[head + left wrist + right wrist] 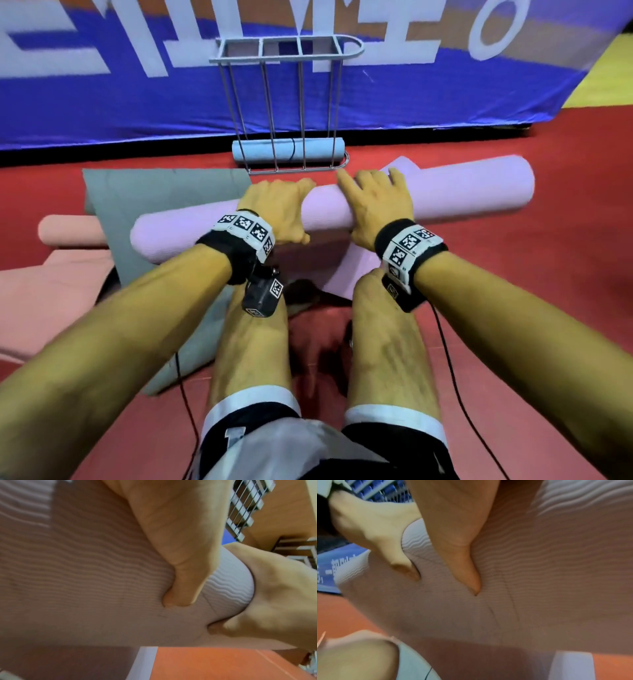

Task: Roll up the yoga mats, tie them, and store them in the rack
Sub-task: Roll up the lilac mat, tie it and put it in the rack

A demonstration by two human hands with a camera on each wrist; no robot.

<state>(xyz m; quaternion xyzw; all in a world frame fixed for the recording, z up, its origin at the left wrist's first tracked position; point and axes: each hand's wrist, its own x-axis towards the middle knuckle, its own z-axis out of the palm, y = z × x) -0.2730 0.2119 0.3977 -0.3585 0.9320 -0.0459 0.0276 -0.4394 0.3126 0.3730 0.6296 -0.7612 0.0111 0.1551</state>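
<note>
Crosswise on the red floor (513,274) lay the lilac foam mat roll (445,192), its long axis running left to right, under both hands. Left hand (277,212) curled round it; right hand (373,209) pressed flatter, thumb (467,563) dug in, as only the wrist views showed. Beyond stood the grey wire rack (284,54).

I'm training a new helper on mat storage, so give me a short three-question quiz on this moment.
1. True or false: the rack already holds a rolled blue mat.
2. Which mat do the left hand and right hand hold? A grey, B lilac, C pink.
3. What colour is the floor?

Key: 1 true. 2 B, the lilac mat. 3 red.
</note>
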